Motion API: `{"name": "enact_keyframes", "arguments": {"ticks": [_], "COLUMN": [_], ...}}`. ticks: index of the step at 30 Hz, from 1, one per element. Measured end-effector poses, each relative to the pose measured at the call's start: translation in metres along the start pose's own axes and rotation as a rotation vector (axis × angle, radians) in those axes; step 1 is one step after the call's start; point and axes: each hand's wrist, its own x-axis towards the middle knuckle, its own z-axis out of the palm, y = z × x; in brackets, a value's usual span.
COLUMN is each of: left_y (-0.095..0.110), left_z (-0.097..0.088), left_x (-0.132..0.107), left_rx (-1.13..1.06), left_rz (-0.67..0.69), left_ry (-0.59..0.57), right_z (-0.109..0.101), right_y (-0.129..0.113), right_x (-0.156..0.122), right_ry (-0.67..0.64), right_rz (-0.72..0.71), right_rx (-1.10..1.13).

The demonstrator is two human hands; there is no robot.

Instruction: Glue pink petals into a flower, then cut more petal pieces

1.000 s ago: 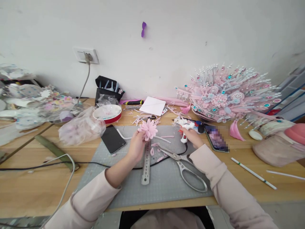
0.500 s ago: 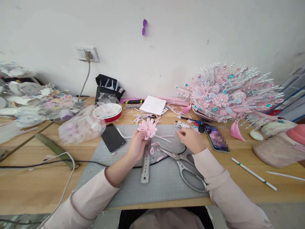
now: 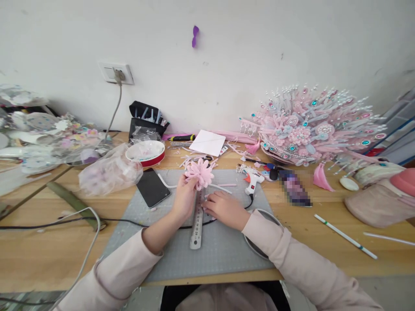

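Note:
My left hand (image 3: 184,196) is closed around the base of a pink fuzzy flower (image 3: 199,172) with looped petals, held up over the cutting mat (image 3: 165,255). Below the flower, a steel ruler (image 3: 196,233) lies on the mat. My right hand (image 3: 227,209) is down at the mat just right of the ruler, its fingers curled together where small pink loops lie; what is between the fingertips is hidden. The same hand and sleeve cover most of the scissors (image 3: 256,249), leaving part of a handle visible. A white glue gun (image 3: 254,182) rests beyond my right hand.
A dark phone (image 3: 153,188) and a red-rimmed dish (image 3: 152,161) stand to the left. Pink trimmings and a white card (image 3: 207,143) lie at the back. A large beaded pink headdress (image 3: 301,134) fills the back right. A black cable (image 3: 126,221) crosses the mat.
My right hand has moved left and toward me, from beside the glue gun to the small pink loops, uncovering the glue gun and covering the scissors. My left hand still holds the flower.

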Motion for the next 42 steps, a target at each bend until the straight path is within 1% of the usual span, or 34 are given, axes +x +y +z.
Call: {"name": "enact_keyframes", "arguments": {"ticks": [3,5,6,8,12,15,17,19,22,24,27,31,35,38,42], "left_y": [-0.002,-0.002,-0.002,-0.002,-0.002,-0.002,-0.003,-0.004,-0.004,-0.004,-0.001,0.003,0.003,0.001,-0.003], "left_z": [-0.001,-0.001,-0.002,-0.002,-0.002,-0.002,-0.002,-0.001,-0.001,0.001,0.003,0.005,0.006,0.005,0.004], "left_x": [0.002,0.002,0.002,0.002,0.000,-0.002,-0.002,-0.004,-0.005,-0.007,-0.009,-0.014,-0.018,-0.019,-0.017], "left_rx": [-0.009,-0.010,-0.007,0.011,0.049,0.066,0.076,0.088,0.116,0.128,0.139,0.168,0.183,0.209,0.226], "left_rz": [0.030,0.036,0.034,0.030,0.024,0.010,-0.003,-0.018,-0.026,-0.026,-0.025,-0.057,-0.134,-0.140,-0.176], "left_ry": [0.015,0.022,0.022,0.016,0.018,0.001,-0.023,-0.038,-0.043,-0.049,-0.079,-0.140,-0.210,-0.245,-0.255], "right_z": [0.001,0.000,-0.001,-0.005,-0.014,-0.022,-0.029,-0.035,-0.042,-0.042,-0.038,-0.036,-0.043,-0.047,-0.046], "right_y": [-0.001,0.000,0.000,0.000,0.000,0.002,0.004,0.005,0.007,0.008,0.012,0.016,0.018,0.018,0.017], "right_x": [0.001,0.001,0.000,-0.003,-0.009,-0.011,-0.012,-0.012,-0.012,-0.013,-0.014,-0.016,-0.017,-0.018,-0.019], "right_ry": [0.000,0.027,0.062,0.157,0.348,0.458,0.503,0.517,0.496,0.497,0.551,0.635,0.674,0.664,0.634], "right_rz": [0.003,0.016,0.039,0.127,0.406,0.594,0.651,0.667,0.688,0.707,0.700,0.627,0.493,0.452,0.516], "right_rx": [0.017,0.099,0.165,0.343,0.817,1.147,1.286,1.346,1.301,1.190,0.976,0.765,0.586,0.515,0.491]}}
